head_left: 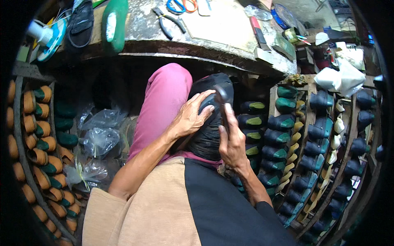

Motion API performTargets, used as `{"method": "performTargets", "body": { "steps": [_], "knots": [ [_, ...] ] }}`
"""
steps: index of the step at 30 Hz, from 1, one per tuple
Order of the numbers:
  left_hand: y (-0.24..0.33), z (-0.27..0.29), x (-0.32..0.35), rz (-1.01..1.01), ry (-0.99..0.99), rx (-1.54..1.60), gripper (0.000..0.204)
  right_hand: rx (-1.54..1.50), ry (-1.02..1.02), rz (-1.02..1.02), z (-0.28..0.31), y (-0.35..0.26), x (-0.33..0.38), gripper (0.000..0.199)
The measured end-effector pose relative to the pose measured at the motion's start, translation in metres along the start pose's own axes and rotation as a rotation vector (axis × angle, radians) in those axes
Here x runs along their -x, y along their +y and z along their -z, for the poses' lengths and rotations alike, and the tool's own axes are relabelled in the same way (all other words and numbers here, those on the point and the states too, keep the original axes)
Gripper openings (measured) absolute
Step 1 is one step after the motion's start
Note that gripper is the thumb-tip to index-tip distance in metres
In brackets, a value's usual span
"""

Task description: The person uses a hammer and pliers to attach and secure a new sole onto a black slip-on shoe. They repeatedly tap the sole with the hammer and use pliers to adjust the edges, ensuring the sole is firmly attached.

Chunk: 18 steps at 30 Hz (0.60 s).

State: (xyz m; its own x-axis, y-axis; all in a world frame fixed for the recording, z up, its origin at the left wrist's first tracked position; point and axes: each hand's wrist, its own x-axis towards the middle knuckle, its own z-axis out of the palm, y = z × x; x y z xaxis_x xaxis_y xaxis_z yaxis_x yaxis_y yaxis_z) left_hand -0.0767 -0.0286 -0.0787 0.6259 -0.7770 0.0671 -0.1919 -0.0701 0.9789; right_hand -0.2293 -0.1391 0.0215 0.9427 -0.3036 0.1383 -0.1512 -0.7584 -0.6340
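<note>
Racks of green-topped shoe lasts (283,137) flank the lap, where a black leather shoe (211,123) is pressed by the left hand (193,117) while a hammer (223,102) is gripped in the right hand (233,141).

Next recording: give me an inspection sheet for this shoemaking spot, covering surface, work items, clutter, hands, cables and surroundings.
Surface: worn workbench above the knees.
Work items: black shoe upper resting on the lap; hammer against it.
Clutter: pliers, scissors, green shoe last, black sandal on the bench; plastic bags below.
Hands: left hand presses the upper; right hand grips the hammer.
Cables: nothing seen.
Surroundings: racks of lasted shoes, tan ones to the left, dark ones to the right.
</note>
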Motion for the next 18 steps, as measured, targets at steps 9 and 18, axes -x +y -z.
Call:
{"method": "performTargets", "body": {
  "steps": [9,18],
  "knots": [
    [0.008,0.023,-0.003,0.13,-0.073,0.22,0.077,-0.082,0.141,-0.263,-0.004,0.017,0.036,0.053],
    [0.025,0.114,0.054,0.07,0.436,0.285,0.077,0.092,-0.301,-0.655,0.008,0.031,0.095,0.04]
  ]
}}
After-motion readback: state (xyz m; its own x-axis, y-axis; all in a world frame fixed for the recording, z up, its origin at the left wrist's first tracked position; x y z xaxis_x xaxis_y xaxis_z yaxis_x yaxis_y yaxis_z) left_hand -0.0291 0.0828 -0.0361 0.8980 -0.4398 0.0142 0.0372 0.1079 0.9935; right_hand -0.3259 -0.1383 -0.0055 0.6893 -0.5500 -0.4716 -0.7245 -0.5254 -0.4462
